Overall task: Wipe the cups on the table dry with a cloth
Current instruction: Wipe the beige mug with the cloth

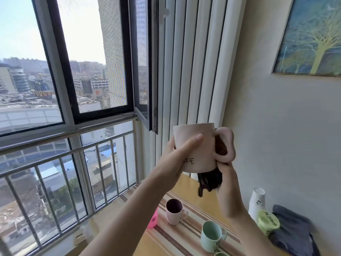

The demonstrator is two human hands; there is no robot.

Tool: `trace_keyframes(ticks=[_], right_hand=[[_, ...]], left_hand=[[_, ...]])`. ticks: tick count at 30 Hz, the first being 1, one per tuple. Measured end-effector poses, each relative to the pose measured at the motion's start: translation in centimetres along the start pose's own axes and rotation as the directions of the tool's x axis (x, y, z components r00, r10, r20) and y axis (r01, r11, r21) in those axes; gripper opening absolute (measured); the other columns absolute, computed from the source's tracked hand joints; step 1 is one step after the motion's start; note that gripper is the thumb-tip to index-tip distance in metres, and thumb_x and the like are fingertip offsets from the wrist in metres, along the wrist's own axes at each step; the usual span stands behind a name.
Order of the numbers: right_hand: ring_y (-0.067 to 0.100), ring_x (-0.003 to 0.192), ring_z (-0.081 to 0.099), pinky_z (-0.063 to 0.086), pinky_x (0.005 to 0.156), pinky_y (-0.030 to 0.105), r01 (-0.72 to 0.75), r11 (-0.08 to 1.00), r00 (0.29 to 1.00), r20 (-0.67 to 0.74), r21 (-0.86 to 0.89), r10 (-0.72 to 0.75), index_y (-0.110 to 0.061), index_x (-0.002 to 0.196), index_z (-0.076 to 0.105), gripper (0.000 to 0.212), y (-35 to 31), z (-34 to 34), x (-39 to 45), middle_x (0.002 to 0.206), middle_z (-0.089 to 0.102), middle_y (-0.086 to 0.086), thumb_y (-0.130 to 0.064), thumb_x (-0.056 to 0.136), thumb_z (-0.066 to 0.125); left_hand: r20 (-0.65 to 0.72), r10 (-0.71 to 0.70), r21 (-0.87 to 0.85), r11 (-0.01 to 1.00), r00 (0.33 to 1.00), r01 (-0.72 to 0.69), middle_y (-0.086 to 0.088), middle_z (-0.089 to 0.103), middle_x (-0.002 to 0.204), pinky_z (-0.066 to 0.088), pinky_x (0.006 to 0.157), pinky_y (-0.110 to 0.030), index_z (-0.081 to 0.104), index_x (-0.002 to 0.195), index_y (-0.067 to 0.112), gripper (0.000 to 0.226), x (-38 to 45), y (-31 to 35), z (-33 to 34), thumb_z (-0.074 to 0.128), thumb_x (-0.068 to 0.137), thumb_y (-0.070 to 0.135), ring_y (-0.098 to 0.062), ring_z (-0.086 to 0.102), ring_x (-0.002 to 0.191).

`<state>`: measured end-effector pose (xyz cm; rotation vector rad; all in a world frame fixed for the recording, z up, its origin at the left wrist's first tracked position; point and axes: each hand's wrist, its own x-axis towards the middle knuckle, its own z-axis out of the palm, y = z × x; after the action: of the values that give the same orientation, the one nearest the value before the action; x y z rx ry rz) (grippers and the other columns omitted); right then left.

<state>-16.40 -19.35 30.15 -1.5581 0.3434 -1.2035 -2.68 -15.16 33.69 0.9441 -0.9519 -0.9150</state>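
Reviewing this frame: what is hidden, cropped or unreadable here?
Head view only:
- Lettering on the held mug: the left hand covers its start; only "OPE" shows.
- Dark cloth: mostly hidden behind the mug and the right hand.
- Held mug's inside: seen from below, so wetness cannot be judged.
- Cup at the bottom edge: cropped to its rim.
- Pink object: largely behind the left forearm.

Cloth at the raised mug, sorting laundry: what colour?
Dark brown to black cloth, best in the head view, the only view.

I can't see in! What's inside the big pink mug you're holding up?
The pink mug is seen from the side, so its inside is hidden. A dark cloth hangs below it and shows brown through the handle.
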Motion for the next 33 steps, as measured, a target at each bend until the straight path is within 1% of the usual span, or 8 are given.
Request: trace_keyframes(ticks=[2, 6, 9, 14, 20, 27, 30, 33], right_hand=[[0.016, 0.083, 0.061, 0.049, 0.072, 0.033, -0.032, 0.999, 0.999, -0.017, 0.021, 0.032, -0.013, 0.116, 0.058, 0.037, 0.7, 0.1, -0.8, 0.092, 0.068, 0.002, -0.027, 0.092, 0.034], [0.008, 0.111, 0.062, 0.048, 0.095, 0.029, 0.015, 0.997, 1.000, 0.018, -0.077, -0.014, -0.047, 0.131, 0.053, 0.054, 1.1, 0.4, -2.4, 0.121, 0.068, -0.011, -0.018, 0.091, 0.031], [-0.004, 0.133, 0.049, 0.039, 0.107, 0.014, 0.089, 0.975, 0.996, -0.007, -0.203, -0.093, -0.037, 0.141, 0.047, 0.060, 1.8, 0.1, -3.1, 0.139, 0.058, -0.025, -0.010, 0.091, 0.031], [-0.009, 0.124, 0.054, 0.041, 0.097, 0.004, -0.033, 0.988, 0.995, -0.099, -0.152, 0.018, -0.037, 0.134, 0.053, 0.050, 2.2, 0.0, -2.1, 0.127, 0.063, -0.030, -0.014, 0.094, 0.035], [0.014, 0.093, 0.069, 0.053, 0.078, 0.027, -0.206, 0.966, 0.968, -0.112, 0.155, 0.225, -0.036, 0.096, 0.073, 0.047, 2.3, 1.8, -1.8, 0.092, 0.075, -0.002, -0.002, 0.097, 0.040], [-0.002, 0.073, 0.058, 0.042, 0.067, 0.007, -0.125, 0.899, 0.984, 0.063, -0.421, 0.166, -0.041, 0.112, 0.058, 0.047, 2.9, 0.0, -3.8, 0.083, 0.068, -0.018, -0.003, 0.096, 0.035], [-0.016, 0.096, 0.059, 0.046, 0.087, 0.010, -0.142, 0.853, 0.989, -0.094, -0.502, 0.110, -0.055, 0.125, 0.046, 0.058, 2.9, -1.2, -3.9, 0.108, 0.064, -0.041, -0.007, 0.095, 0.034], [-0.013, 0.101, 0.060, 0.048, 0.093, 0.017, -0.104, 0.875, 0.986, -0.165, -0.472, 0.028, -0.052, 0.139, 0.039, 0.066, 2.5, -0.8, -3.6, 0.129, 0.066, -0.012, -0.001, 0.097, 0.036]], left_hand=[[-0.015, 0.016, 0.007, 1.000, 1.000, -0.016, -0.017, 0.072, 0.116, 0.059, 0.075, -0.029, 0.055, 0.134, 0.007, 0.083, 0.1, -0.1, -0.1, 0.082, 0.065, 0.046, -0.021, 0.073, 0.099], [-0.121, 0.066, 0.009, 0.998, 0.991, -0.065, -0.012, 0.073, 0.109, 0.059, 0.074, -0.032, 0.056, 0.132, 0.010, 0.083, 0.5, -0.1, -0.6, 0.083, 0.063, 0.048, -0.021, 0.073, 0.096], [-0.170, 0.090, 0.050, 0.995, 0.981, -0.082, -0.009, 0.072, 0.114, 0.058, 0.074, -0.031, 0.056, 0.127, 0.021, 0.079, 0.5, -0.4, -1.0, 0.084, 0.059, 0.050, -0.019, 0.072, 0.099], [-0.131, 0.118, 0.086, 0.991, 0.984, -0.107, -0.011, 0.069, 0.124, 0.058, 0.075, -0.027, 0.054, 0.130, 0.026, 0.081, 0.4, -1.2, -0.5, 0.087, 0.059, 0.046, -0.020, 0.071, 0.107], [-0.089, 0.131, 0.078, 0.989, 0.987, -0.124, -0.015, 0.064, 0.129, 0.062, 0.083, -0.035, 0.046, 0.133, 0.023, 0.084, 1.0, -2.6, 0.6, 0.090, 0.062, 0.035, -0.021, 0.072, 0.110], [-0.098, 0.182, 0.173, 0.971, 0.978, -0.163, -0.009, 0.062, 0.130, 0.059, 0.079, -0.026, 0.041, 0.136, 0.026, 0.089, 1.2, -3.0, -0.8, 0.089, 0.061, 0.035, -0.014, 0.069, 0.111], [-0.107, 0.201, 0.216, 0.961, 0.974, -0.174, -0.008, 0.060, 0.131, 0.059, 0.078, -0.025, 0.038, 0.136, 0.027, 0.087, 1.0, -3.5, -1.6, 0.090, 0.067, 0.029, -0.014, 0.067, 0.111], [-0.132, 0.190, 0.248, 0.956, 0.973, -0.153, -0.006, 0.059, 0.130, 0.061, 0.080, -0.029, 0.034, 0.137, 0.028, 0.092, 1.0, -4.3, -1.4, 0.089, 0.064, 0.039, -0.015, 0.066, 0.114]])
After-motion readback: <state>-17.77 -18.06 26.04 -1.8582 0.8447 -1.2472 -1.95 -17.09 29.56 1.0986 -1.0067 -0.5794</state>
